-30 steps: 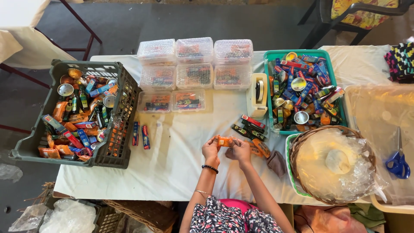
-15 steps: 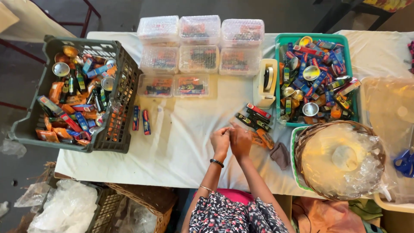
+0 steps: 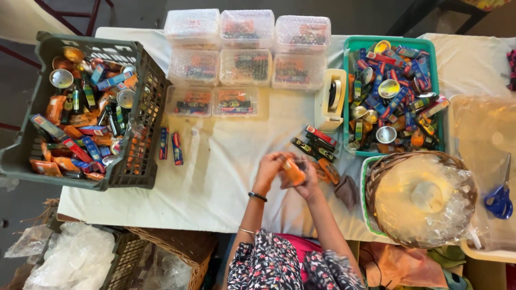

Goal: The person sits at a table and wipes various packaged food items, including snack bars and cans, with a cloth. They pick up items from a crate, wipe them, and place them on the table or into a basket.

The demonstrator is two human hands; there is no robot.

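My left hand point(image 3: 270, 171) and my right hand point(image 3: 304, 181) meet above the white tablecloth point(image 3: 226, 177) near the front edge. Both grip a small orange packet point(image 3: 293, 171) held between them. Just right of the hands lies a loose cluster of small dark and orange packets point(image 3: 318, 146). A dark band sits on my left wrist. Two small packets point(image 3: 170, 145) lie side by side further left.
A dark crate point(image 3: 141, 123) full of packets and tins stands at the left. Clear lidded boxes point(image 3: 247, 48) line the back, beside a tape dispenser point(image 3: 331, 99). A teal tray point(image 3: 355, 48) of packets, a wicker basket point(image 3: 387, 166) with plastic, and blue scissors point(image 3: 500, 198) are right.
The camera has shifted, so the table sits differently in view. My hands have stayed together over the cloth, turning the orange packet between them.
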